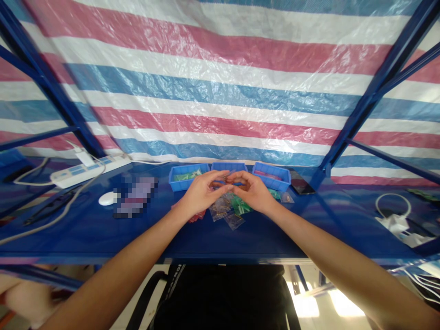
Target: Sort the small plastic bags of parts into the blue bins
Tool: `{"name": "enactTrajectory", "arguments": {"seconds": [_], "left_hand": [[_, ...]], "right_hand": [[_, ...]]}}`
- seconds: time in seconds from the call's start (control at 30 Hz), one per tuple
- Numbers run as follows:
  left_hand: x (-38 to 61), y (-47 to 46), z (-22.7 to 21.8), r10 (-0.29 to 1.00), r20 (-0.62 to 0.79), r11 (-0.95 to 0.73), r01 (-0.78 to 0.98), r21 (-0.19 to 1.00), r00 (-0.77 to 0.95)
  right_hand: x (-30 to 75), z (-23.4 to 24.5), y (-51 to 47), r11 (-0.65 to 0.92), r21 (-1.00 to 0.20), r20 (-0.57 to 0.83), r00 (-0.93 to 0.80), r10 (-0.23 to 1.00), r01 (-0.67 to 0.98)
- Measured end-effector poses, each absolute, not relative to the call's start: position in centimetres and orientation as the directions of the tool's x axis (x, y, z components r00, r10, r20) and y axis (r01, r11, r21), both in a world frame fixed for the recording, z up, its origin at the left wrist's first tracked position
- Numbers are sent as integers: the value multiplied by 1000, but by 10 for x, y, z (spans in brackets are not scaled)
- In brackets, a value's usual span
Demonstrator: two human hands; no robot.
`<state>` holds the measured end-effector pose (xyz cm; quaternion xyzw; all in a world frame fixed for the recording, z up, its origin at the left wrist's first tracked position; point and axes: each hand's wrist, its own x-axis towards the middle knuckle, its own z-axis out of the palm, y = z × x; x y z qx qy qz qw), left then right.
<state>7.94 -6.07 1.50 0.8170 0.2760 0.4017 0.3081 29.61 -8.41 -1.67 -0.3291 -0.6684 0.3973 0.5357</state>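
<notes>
Clear packets: small see-through packets [222, 207] lie in a loose heap on the bench [161, 243], directly beneath the hands; one sits nearer the front edge.
Coloured packets: green packets [241, 205] lie against the clear ones on the right, red packets [196, 216] by the left wrist.
Hands: the left hand [203, 189] and right hand [252, 188] curve toward each other above the heap, thumbs and fingers drawn in at the middle; whether they pinch a packet is too small to tell.
Blue bins: three stand in a row behind the hands; the left bin [182, 185] contains green packets, the right bin [275, 182] pinkish-red ones, and the middle bin [229, 167] is partly covered by the fingers.
Bench top: deep blue and glossy, with soft reflections.
Right side: a dark phone [302, 182] beside the right bin; farther out, a white adapter [395, 223] with a looped cable.
Left side: a pixelated slab [137, 197], a white oval object [107, 198], a white power strip [90, 169] and a grey cable [65, 208].
Backdrop: a shiny, creased tarpaulin [206, 91] striped red, white and blue.
Frame: slanting blue metal posts [364, 107] at both sides.
Floor: pale, with bright sunlit patches [345, 302] at lower right.
</notes>
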Motion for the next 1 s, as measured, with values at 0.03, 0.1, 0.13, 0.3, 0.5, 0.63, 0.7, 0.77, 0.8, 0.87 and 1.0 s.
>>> {"name": "enactTrajectory", "arguments": {"seconds": [0.03, 0.1, 0.13, 0.3, 0.5, 0.63, 0.7, 0.77, 0.8, 0.87, 1.0], "left_hand": [[79, -59, 14, 713, 484, -652, 226, 723, 508], [77, -56, 12, 740, 484, -631, 233, 740, 467], [76, -54, 11, 748, 487, -619, 210, 757, 451], [77, -51, 7, 752, 492, -578, 80, 812, 439], [75, -51, 8, 720, 573, -677, 212, 705, 393], [70, -50, 14, 653, 610, -755, 445, 481, 448], [69, -50, 17, 639, 606, -763, 493, 419, 474], [68, -50, 17, 632, 601, -767, 510, 390, 490], [67, -50, 17, 628, 596, -769, 513, 381, 500], [67, -49, 15, 620, 590, -776, 512, 368, 517], [66, -48, 12, 611, 576, -784, 515, 346, 542]], "right_hand": [[295, -16, -85, 472, -881, 457, -221, 862, 18], [295, -15, -86, 493, -868, 477, -180, 860, 57], [295, -13, -86, 513, -853, 498, -145, 855, 93], [298, -6, -90, 601, -780, 579, -163, 799, 175], [302, -7, -83, 636, -725, 629, -121, 768, 264], [315, -13, -71, 665, -530, 710, -153, 687, 527], [321, -14, -68, 658, -451, 690, -232, 686, 603], [324, -13, -69, 658, -420, 676, -268, 686, 626], [325, -11, -70, 663, -411, 679, -276, 681, 626], [326, -6, -74, 686, -386, 683, -309, 662, 617], [327, 4, -83, 759, -311, 580, -518, 628, 572]]}}
